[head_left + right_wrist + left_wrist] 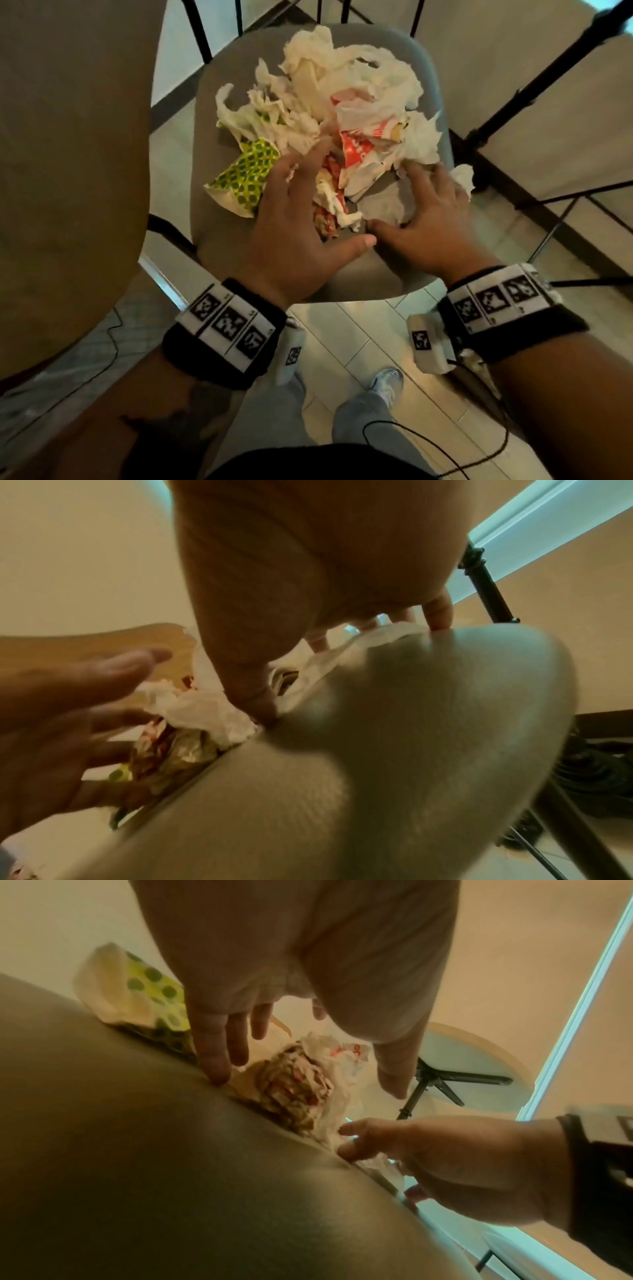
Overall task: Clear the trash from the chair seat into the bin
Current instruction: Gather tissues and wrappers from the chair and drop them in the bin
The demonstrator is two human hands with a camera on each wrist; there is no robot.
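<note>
Trash [342,113] on chair seat [219,222]

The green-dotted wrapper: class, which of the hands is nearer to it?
Left. The left hand lies right beside the green-dotted wrapper, overlapping its edge; the right hand is across the pile, by white tissue.

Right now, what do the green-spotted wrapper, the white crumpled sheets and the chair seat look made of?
Green-spotted wrapper: likely printed paper, matte, holding sharp creases. White crumpled sheets: thin tissue or napkin paper, soft ragged folds. Chair seat: smooth grey padded cover, maybe faux leather or fabric; unclear.
</note>
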